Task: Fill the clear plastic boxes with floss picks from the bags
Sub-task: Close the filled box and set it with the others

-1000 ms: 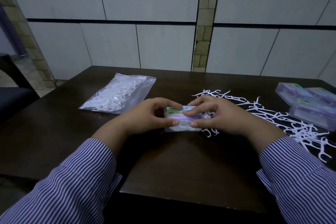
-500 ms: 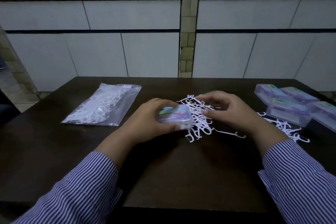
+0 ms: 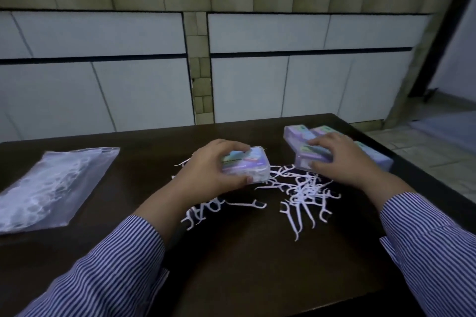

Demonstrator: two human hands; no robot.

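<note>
- The left hand (image 3: 211, 170) is gripping a closed clear box (image 3: 246, 165), fingers curling over its far edge and thumb pressing its near side
- The right hand (image 3: 337, 159) is resting with fingers spread over a second box (image 3: 306, 159) in the stack of boxes (image 3: 296, 132); whether it is gripping cannot be told
- Both forearms, in striped sleeves (image 3: 110, 273), are reaching forward over the surface (image 3: 231, 278)
- Loose floss picks (image 3: 301, 195) are lying below and between the hands
- A bag of picks (image 3: 51, 188) is lying flat, well apart to the left
- White tiled wall panels (image 3: 103, 85) are standing behind the surface
</note>
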